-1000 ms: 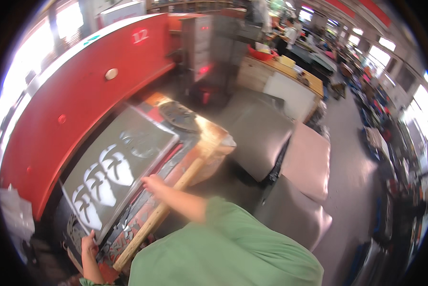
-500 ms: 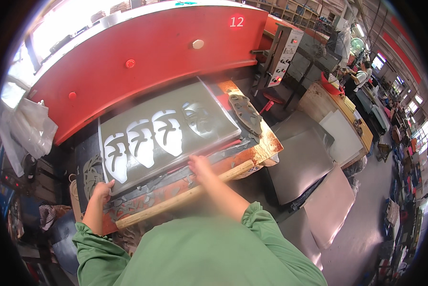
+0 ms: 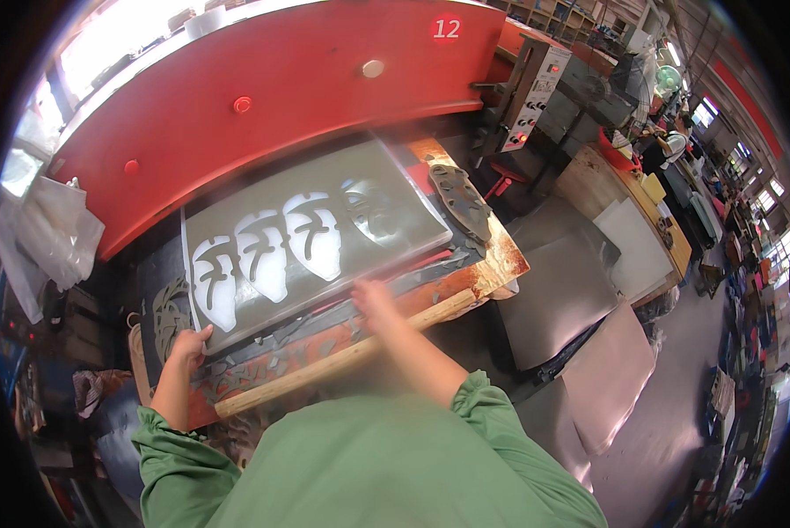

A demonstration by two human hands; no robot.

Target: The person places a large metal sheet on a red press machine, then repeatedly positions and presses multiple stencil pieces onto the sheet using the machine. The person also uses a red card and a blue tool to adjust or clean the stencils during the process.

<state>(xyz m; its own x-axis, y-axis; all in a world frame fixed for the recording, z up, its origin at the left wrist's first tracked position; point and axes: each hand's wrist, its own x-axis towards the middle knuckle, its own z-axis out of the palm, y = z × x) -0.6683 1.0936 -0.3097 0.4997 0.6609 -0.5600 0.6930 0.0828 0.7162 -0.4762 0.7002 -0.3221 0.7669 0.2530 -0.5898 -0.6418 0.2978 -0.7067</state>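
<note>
A dark grey-olive sheet (image 3: 325, 180) lies on a pale, partly see-through board (image 3: 413, 253) in front of a red machine. Three mask-like cut-out shapes show white through it; a fourth, at the right, still looks grey. My left hand (image 3: 189, 343) grips the near left corner, thumb on top and the other fingers mostly hidden. At the middle of the near edge is my right hand (image 3: 379, 308), its fingertips against or just beside the board. These fingers are slightly smeared, so their hold is unclear.
The red machine (image 3: 307, 79) spans the far side, with a control box (image 3: 529, 106) at its right. Grey scraps (image 3: 281, 356) and a wooden bar (image 3: 351, 356) line the near table edge. Patterned cut pieces (image 3: 461, 202) lie right. Large sheets (image 3: 558, 290) lean beyond.
My right hand has moved slightly up and to the right along the near edge. My left hand stays at the corner. The whole view has shifted a little.
</note>
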